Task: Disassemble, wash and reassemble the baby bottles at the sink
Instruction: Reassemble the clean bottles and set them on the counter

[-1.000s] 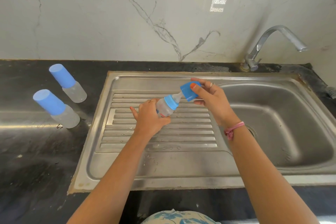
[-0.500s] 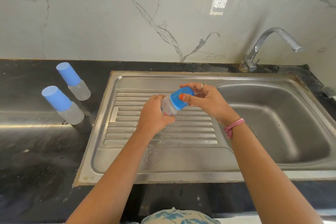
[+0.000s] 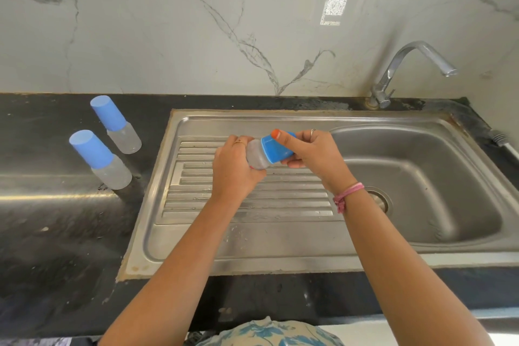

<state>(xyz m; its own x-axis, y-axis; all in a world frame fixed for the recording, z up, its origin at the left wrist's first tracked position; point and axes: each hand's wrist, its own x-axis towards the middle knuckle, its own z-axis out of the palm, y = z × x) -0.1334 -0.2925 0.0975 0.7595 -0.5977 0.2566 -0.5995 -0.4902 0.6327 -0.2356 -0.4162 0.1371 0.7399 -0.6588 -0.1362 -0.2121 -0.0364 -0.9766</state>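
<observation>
Two hands grip one bottle [image 3: 256, 159]: left hand [image 3: 234, 167] its clear body, right hand [image 3: 314, 154] its blue cap [image 3: 276, 150].

Three baby bottles, two hands, one sink, one tap.

From my remote seat I count three bottles, each with a clear body and a blue cap: one bottle [image 3: 257, 156] held tilted at the middle of the view, and two standing on the black counter [image 3: 42, 205] toward nine o'clock, the nearer bottle [image 3: 102, 160] and the farther bottle [image 3: 116, 125]. That makes three blue caps, all seated on their bottles. I see two hands, the left hand [image 3: 234, 170] and the right hand [image 3: 316, 156], with one pink band at the right wrist. One steel sink [image 3: 280, 247] carries one basin and one ribbed drainboard. One tap [image 3: 407, 70] stands toward two o'clock.
</observation>
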